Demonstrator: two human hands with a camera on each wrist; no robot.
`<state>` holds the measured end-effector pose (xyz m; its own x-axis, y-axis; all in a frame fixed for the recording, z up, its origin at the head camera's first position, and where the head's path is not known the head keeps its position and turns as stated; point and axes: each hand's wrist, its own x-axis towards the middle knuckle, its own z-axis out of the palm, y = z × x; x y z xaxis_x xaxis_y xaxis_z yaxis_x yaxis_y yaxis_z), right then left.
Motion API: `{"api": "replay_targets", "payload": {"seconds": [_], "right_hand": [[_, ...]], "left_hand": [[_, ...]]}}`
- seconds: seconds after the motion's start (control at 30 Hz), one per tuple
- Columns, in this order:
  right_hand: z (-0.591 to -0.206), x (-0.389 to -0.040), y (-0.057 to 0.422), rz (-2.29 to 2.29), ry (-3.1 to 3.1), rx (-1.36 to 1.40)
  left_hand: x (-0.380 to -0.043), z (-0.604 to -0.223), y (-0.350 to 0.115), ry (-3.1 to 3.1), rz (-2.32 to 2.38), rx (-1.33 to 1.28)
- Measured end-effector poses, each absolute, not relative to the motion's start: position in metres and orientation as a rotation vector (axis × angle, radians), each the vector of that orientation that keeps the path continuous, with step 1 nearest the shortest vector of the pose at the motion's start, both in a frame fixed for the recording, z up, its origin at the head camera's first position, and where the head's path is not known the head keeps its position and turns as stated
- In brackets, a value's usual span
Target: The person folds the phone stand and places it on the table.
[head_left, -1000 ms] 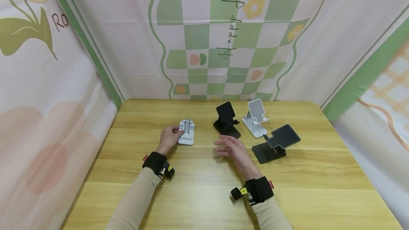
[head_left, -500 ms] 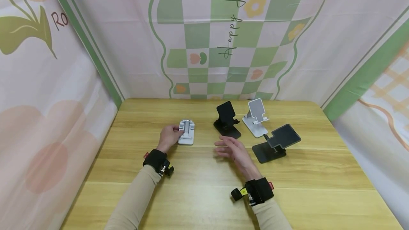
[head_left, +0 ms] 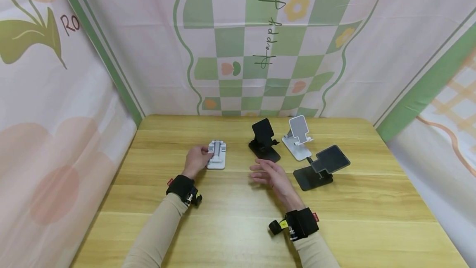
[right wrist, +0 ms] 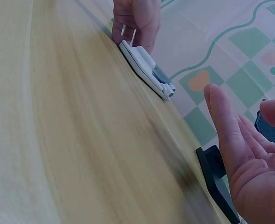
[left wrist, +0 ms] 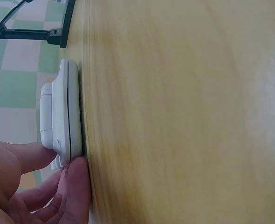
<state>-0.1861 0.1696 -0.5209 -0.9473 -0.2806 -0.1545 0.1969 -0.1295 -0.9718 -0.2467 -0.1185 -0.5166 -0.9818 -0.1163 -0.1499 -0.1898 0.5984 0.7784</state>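
A folded white phone stand (head_left: 219,161) lies flat on the wooden table, left of centre. My left hand (head_left: 197,161) pinches its left edge. In the left wrist view the thumb (left wrist: 32,156) presses on its upper side, and fingertips (left wrist: 78,170) sit at the base edge. My right hand (head_left: 274,178) is held with relaxed, extended fingers and holds nothing. It is just in front of a black phone stand (head_left: 263,133), which is unfolded with its plate tilted up. The right wrist view shows the white phone stand (right wrist: 140,70) beyond this hand.
An unfolded white phone stand (head_left: 298,129) with a grey pad stands at the back right. In front of it is another dark phone stand (head_left: 331,160), its plate leaning to the right. A printed curtain (head_left: 156,53) hangs behind the table (head_left: 372,226).
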Motion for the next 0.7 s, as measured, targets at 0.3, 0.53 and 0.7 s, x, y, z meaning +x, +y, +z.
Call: {"api": "replay_targets", "payload": {"seconds": [0.3, 0.53, 0.7], "right_hand": [[-0.5208, -0.1850, 0.1703, -2.151, 1.827, -0.061], [-0.5216, -0.1845, 0.1716, -2.156, 1.828, -0.058], [-0.5219, -0.1842, 0.1714, -2.164, 1.815, -0.060]], "left_hand": [[-0.2441, -0.5190, -0.1200, 2.786, 1.364, -0.230], [-0.2399, -0.5175, -0.1196, 2.818, 1.454, -0.285], [-0.2418, -0.5104, -0.1145, 2.906, 1.512, -0.290]]}}
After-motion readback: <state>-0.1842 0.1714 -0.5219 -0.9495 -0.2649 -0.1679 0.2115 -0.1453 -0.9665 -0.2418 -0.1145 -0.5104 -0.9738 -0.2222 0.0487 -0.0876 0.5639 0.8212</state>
